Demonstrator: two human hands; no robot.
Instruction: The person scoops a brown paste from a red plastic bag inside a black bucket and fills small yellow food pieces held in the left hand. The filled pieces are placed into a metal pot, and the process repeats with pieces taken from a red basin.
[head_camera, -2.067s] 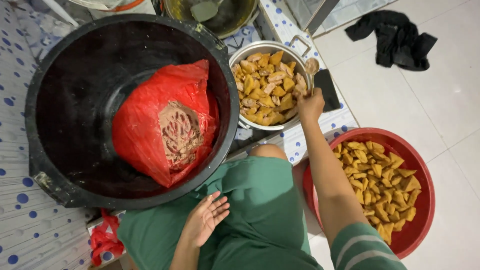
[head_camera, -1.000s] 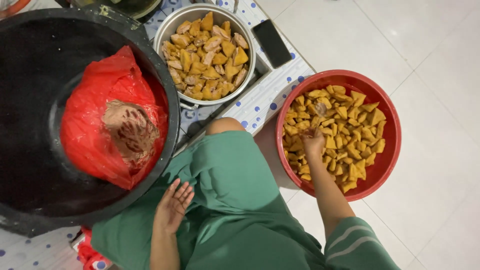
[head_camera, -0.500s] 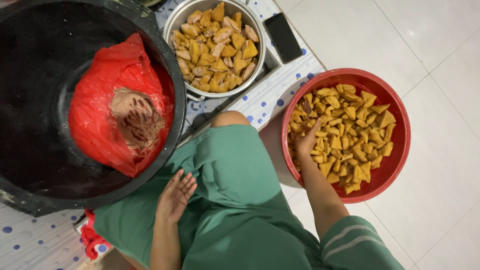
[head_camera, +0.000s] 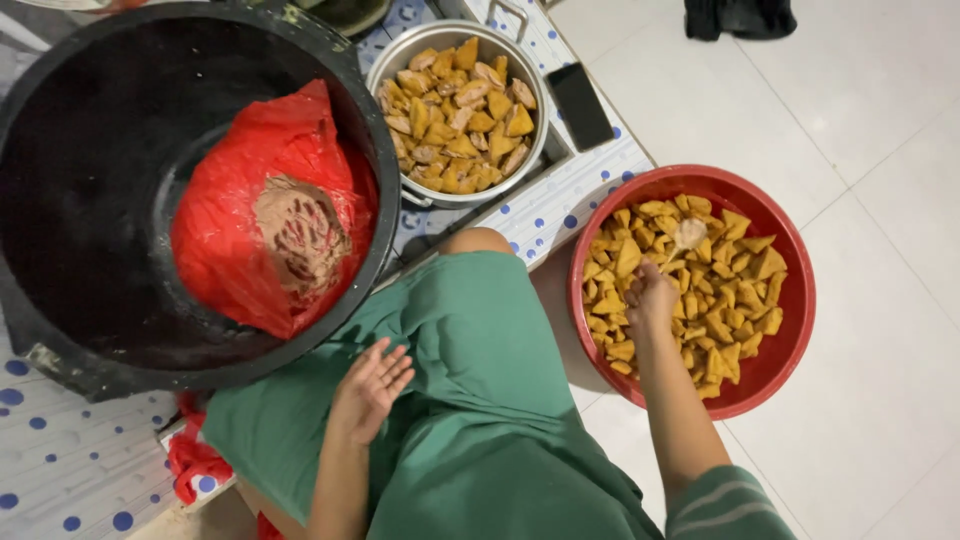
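White tiled floor; right hand (head_camera: 650, 298) has moved from pot (head_camera: 462, 105) to red bowl (head_camera: 790, 330) — grip closed among tofu pieces (head_camera: 725, 290), contents unclear; left hand (head_camera: 372, 388) open on lap.

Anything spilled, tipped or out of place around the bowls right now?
Nothing spilled. One oddity: a dark phone lies on the dotted mat touching the metal pot of tofu. The right hand is in the red basin; the left hand rests on the lap.

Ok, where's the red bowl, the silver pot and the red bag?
red bowl (head_camera: 790, 335), head view, on its bare inner wall at the right.
silver pot (head_camera: 538, 95), head view, on its right rim.
red bag (head_camera: 215, 240), head view, on its left side.
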